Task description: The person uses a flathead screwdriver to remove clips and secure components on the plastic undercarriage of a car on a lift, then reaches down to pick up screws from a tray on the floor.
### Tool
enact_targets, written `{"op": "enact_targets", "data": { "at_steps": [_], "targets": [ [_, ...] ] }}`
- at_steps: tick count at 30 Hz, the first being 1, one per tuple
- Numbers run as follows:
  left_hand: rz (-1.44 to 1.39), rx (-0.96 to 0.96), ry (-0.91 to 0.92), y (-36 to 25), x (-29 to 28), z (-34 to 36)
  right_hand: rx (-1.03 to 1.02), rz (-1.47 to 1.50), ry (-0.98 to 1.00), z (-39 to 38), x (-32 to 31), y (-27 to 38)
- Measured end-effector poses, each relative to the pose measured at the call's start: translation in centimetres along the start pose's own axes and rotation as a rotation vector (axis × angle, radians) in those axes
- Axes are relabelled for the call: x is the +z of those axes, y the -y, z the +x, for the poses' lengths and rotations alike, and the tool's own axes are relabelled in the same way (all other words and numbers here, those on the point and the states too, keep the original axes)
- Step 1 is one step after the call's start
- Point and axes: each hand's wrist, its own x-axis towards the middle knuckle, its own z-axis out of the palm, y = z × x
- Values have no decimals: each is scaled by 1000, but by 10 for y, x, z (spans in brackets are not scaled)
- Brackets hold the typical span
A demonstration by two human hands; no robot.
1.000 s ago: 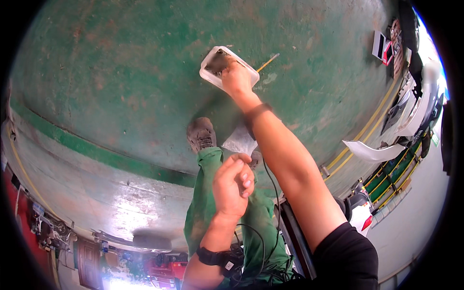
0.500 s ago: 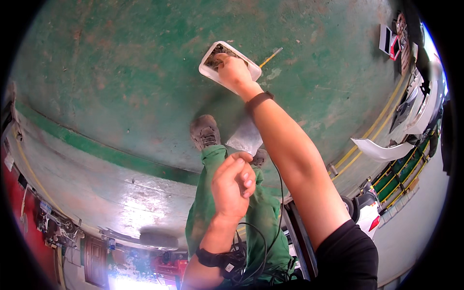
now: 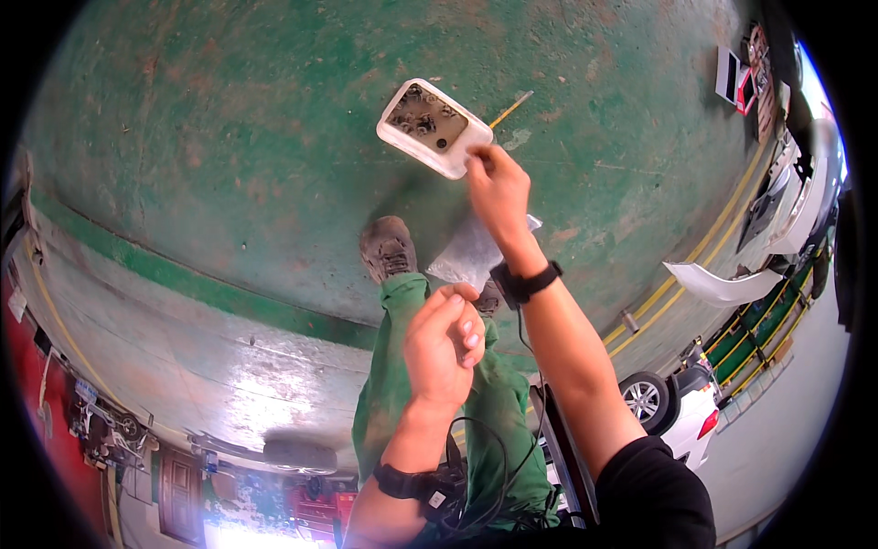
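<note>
A white plastic tray (image 3: 465,142) lies on the green floor, with several small dark metal parts (image 3: 424,121) inside it. My right hand (image 3: 500,189) is at the tray's right end, thumb and fingers pinched together; anything between them is too small to make out. Lower down, in front of my legs, my left hand (image 3: 441,352) is held palm inward with its fingers curled; what it holds, if anything, is hidden. Between the tray and my feet lies a clear plastic bag (image 3: 465,256), partly behind my right forearm.
A thin yellow stick (image 3: 508,110) lies beyond the tray. My shoe (image 3: 386,249) is on the floor below it. Black cables (image 3: 501,448) hang near my wrists. Off to the right are a white car (image 3: 690,412), a loose white panel (image 3: 722,282) and a red-and-grey case (image 3: 737,82).
My right hand has come up out of the tray and drawn back toward me, past its right end. The parts inside now show. My left hand has hardly moved.
</note>
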Motion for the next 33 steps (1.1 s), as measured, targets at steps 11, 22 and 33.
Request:
{"op": "enact_targets", "data": {
  "at_steps": [11,22,33],
  "targets": [
    [32,-14,31,15,5,4,158,-61,172,-51,-27,-25],
    [36,-5,8,12,4,1,-1,-18,167,-26,2,-1],
    [53,11,15,11,2,1,-555,-480,11,65,70,-11]
  ]
}}
